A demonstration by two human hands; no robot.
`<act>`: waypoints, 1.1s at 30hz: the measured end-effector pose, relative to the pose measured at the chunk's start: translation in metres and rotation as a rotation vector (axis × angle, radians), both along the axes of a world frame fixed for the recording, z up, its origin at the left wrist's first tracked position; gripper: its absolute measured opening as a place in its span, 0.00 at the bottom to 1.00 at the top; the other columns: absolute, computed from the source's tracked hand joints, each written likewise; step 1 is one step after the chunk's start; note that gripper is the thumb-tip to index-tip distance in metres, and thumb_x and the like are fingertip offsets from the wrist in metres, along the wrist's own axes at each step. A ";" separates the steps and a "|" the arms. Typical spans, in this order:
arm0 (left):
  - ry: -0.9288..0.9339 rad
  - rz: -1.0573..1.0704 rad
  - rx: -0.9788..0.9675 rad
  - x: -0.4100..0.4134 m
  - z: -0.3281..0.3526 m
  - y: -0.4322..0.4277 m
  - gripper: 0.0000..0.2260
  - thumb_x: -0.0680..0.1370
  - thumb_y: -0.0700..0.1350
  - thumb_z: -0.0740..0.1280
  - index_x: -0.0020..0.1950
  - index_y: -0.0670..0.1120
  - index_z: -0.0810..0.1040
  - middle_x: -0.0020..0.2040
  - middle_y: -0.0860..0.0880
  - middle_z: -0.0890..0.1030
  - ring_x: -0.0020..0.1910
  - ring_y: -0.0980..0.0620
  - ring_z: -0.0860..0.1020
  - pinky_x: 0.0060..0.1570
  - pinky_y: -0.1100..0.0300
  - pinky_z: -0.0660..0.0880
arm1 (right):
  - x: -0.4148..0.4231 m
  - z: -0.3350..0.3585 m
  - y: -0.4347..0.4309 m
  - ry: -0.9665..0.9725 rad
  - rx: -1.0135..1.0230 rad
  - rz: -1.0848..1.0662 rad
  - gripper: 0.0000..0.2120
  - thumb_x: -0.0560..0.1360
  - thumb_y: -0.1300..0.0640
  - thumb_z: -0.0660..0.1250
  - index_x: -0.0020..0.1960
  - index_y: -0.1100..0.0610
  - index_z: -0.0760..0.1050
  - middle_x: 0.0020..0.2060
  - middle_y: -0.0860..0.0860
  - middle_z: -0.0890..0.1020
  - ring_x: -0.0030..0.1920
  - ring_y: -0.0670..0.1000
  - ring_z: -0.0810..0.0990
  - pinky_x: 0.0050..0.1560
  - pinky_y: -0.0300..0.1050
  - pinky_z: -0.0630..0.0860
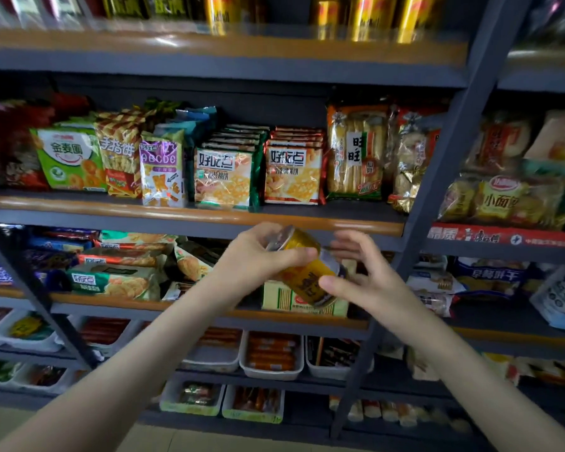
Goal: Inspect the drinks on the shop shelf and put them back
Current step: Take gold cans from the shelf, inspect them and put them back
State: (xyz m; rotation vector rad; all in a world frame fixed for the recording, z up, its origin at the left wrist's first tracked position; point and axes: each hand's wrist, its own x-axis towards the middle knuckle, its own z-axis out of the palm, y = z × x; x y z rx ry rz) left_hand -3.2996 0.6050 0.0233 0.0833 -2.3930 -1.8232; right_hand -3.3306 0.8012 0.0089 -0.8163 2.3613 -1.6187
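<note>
The left hand, at the centre of the frame, grips the can near its top, thumb curled across the yellow side and fingers round the back; the can is held in the air in front of the shelves, tilted, its silver lid toward the upper left and its base toward the lower right; the right hand, just right of it, is loose, thumb touching the can's lower side, fingers spread and fairly straight behind it; right behind the can's base stands a pale green box on a shelf of biscuit packs; above, across the middle of the frame, a row of snack bags stands behind an orange rail; more gold cans, blurred, line the top edge; white trays fill the lower centre; a grey post slants down the right.
</note>
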 end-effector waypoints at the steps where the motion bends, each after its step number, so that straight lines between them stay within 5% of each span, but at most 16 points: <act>1: -0.006 0.036 -0.157 -0.004 0.011 0.000 0.29 0.61 0.63 0.77 0.55 0.49 0.79 0.48 0.50 0.84 0.43 0.54 0.83 0.44 0.55 0.81 | -0.004 0.012 -0.003 0.115 0.086 0.014 0.38 0.63 0.36 0.75 0.67 0.38 0.60 0.66 0.40 0.69 0.65 0.36 0.68 0.67 0.45 0.69; 4: 0.050 0.153 -0.430 -0.010 0.052 0.003 0.26 0.64 0.67 0.74 0.52 0.51 0.77 0.41 0.55 0.81 0.39 0.57 0.81 0.39 0.60 0.78 | -0.016 0.043 -0.020 0.444 0.289 0.030 0.47 0.64 0.39 0.76 0.73 0.37 0.51 0.70 0.41 0.63 0.68 0.39 0.60 0.66 0.40 0.63; 9: 0.325 0.309 -0.695 -0.030 0.116 -0.011 0.23 0.65 0.69 0.68 0.49 0.55 0.73 0.42 0.57 0.76 0.40 0.61 0.74 0.36 0.67 0.69 | -0.043 0.095 -0.052 0.771 0.213 -0.006 0.43 0.70 0.43 0.73 0.70 0.28 0.46 0.64 0.35 0.64 0.66 0.37 0.62 0.62 0.35 0.63; 14: 0.643 0.145 -0.465 -0.049 0.168 -0.052 0.28 0.64 0.69 0.64 0.62 0.61 0.71 0.52 0.60 0.78 0.50 0.65 0.77 0.50 0.67 0.76 | -0.082 0.163 -0.070 0.740 -0.169 -0.081 0.34 0.66 0.45 0.75 0.65 0.30 0.61 0.61 0.33 0.74 0.61 0.37 0.74 0.58 0.37 0.74; 20: 0.998 0.276 -0.828 -0.089 0.189 -0.117 0.18 0.79 0.60 0.62 0.65 0.52 0.74 0.57 0.55 0.73 0.53 0.63 0.71 0.54 0.79 0.62 | -0.119 0.234 -0.083 0.752 -0.411 -0.258 0.29 0.61 0.44 0.76 0.57 0.34 0.66 0.54 0.43 0.79 0.52 0.41 0.80 0.48 0.38 0.78; 26: 1.072 0.387 -1.157 -0.135 0.196 -0.146 0.23 0.77 0.55 0.57 0.66 0.44 0.75 0.62 0.42 0.75 0.60 0.42 0.75 0.58 0.48 0.73 | -0.156 0.257 -0.097 0.805 -0.060 -0.473 0.30 0.66 0.47 0.77 0.61 0.41 0.63 0.50 0.41 0.77 0.48 0.42 0.78 0.42 0.36 0.74; 33: 1.022 0.378 -1.278 -0.168 0.199 -0.152 0.24 0.76 0.57 0.58 0.66 0.45 0.76 0.66 0.39 0.74 0.65 0.40 0.72 0.67 0.44 0.66 | -0.174 0.263 -0.108 0.813 0.266 -0.569 0.30 0.67 0.44 0.76 0.60 0.41 0.61 0.44 0.40 0.76 0.43 0.40 0.77 0.37 0.29 0.72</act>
